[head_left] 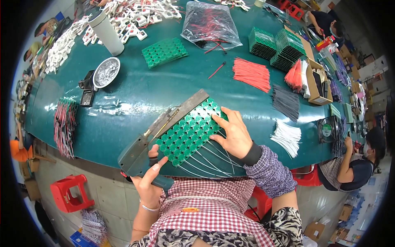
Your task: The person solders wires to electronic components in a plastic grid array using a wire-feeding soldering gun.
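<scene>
My left hand (150, 183) is wrapped round a dark grey gun-shaped tool (138, 154) with a thin brass-coloured rod at its front. Two of its fingertips reach the lower left end of a green circuit board panel (191, 129) made of round sections. A dark metal bar (191, 103) lies along the panel's upper left edge. On the panel's right side, my right hand (234, 133) holds it with thumb and forefinger on top; the other fingers curl at the edge. Several thin white wires (210, 158) trail from the panel's near edge.
Bundles of red wires (252, 75), black wires (285, 102) and white wires (286, 138) lie on the right. Stacked green panels (263, 43) stand behind. On the left are a metal bowl (106, 72), a tumbler (107, 33) and wired boards (65, 127). A co-worker (352, 164) sits at right.
</scene>
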Available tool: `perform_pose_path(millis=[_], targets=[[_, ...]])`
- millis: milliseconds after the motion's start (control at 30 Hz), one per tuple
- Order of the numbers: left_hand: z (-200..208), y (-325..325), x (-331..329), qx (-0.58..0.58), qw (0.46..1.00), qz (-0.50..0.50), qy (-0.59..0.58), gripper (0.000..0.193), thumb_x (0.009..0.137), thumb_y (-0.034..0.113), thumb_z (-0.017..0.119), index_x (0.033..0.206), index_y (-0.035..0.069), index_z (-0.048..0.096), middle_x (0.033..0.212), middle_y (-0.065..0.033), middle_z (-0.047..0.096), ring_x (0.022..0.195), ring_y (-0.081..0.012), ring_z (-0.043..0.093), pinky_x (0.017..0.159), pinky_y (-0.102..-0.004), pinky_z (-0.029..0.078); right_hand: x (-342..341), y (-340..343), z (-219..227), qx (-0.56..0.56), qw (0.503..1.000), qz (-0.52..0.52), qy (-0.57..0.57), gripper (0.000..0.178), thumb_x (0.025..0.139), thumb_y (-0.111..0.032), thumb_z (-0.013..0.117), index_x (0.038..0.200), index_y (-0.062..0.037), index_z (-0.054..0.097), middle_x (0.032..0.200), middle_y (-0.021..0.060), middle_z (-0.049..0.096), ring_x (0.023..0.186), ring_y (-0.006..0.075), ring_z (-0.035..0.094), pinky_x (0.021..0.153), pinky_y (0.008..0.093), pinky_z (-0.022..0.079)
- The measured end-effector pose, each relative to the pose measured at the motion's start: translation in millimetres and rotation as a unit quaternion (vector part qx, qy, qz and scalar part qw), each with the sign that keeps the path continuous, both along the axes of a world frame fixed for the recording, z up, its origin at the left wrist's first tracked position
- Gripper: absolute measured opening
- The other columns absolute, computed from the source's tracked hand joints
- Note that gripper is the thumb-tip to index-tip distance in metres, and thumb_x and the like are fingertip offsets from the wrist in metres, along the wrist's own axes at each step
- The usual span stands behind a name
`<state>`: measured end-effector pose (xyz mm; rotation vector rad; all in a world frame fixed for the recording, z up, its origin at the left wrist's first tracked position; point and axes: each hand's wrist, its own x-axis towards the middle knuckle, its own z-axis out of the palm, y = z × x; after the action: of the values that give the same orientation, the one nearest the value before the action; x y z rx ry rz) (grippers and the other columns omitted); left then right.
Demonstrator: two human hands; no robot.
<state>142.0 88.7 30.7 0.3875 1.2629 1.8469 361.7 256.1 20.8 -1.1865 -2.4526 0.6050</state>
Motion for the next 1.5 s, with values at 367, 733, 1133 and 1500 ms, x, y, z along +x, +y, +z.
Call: perform_pose_path(millis=[367,733,1133,1500], targets=[[4.4,14.1,-4.8,-0.029,0.999,-0.012,0.012,0.066,0.081,0.000,0.062,0.144,0.002,0.043,0.115,-0.0182,0.065,0.125,-0.0347,0.058,0.092,-0.0591,0.059,1.4,15.5,22.6,0.034,0.998,0.012,-0.060,0.060,0.079,-0.024,0.081,0.133,-0.0073,0.061,0.135,0.0238,0.054,0.120,0.0400,0.053,0.101,0.0465,0.047],[1.9,14.5,-26.3,-0.041,0.999,-0.013,0.020,0.065,0.077,-0.005,0.066,0.139,-0.003,0.047,0.111,-0.0200,0.065,0.114,-0.0335,0.063,0.096,-0.0601,0.057,44.4,156.0,0.9,0.237,0.956,-0.162,-0.060,0.034,0.075,-0.003,0.077,0.109,-0.0016,0.071,0.101,0.0136,0.065,0.101,0.0337,0.060,0.086,0.0433,0.052],[-6.5,4.7,-33.9,-0.030,0.999,0.009,0.013,0.059,0.080,-0.002,0.065,0.137,-0.004,0.049,0.114,-0.0188,0.066,0.116,-0.0338,0.063,0.084,-0.0489,0.063,34.2,185.4,-25.9,0.323,0.932,-0.078,-0.146,0.007,0.077,-0.006,0.063,0.072,-0.0088,0.067,0.077,0.0067,0.061,0.083,0.0241,0.060,0.073,0.0376,0.052],[-2.3,12.2,-27.7,-0.013,1.000,-0.015,0.015,0.059,0.079,-0.002,0.065,0.136,-0.004,0.049,0.114,-0.0195,0.066,0.116,-0.0352,0.063,0.077,-0.0455,0.065,30.5,189.4,-5.8,0.370,0.916,-0.011,-0.157,0.005,0.076,-0.005,0.063,0.080,-0.0069,0.066,0.083,0.0067,0.059,0.087,0.0248,0.060,0.073,0.0375,0.053]])
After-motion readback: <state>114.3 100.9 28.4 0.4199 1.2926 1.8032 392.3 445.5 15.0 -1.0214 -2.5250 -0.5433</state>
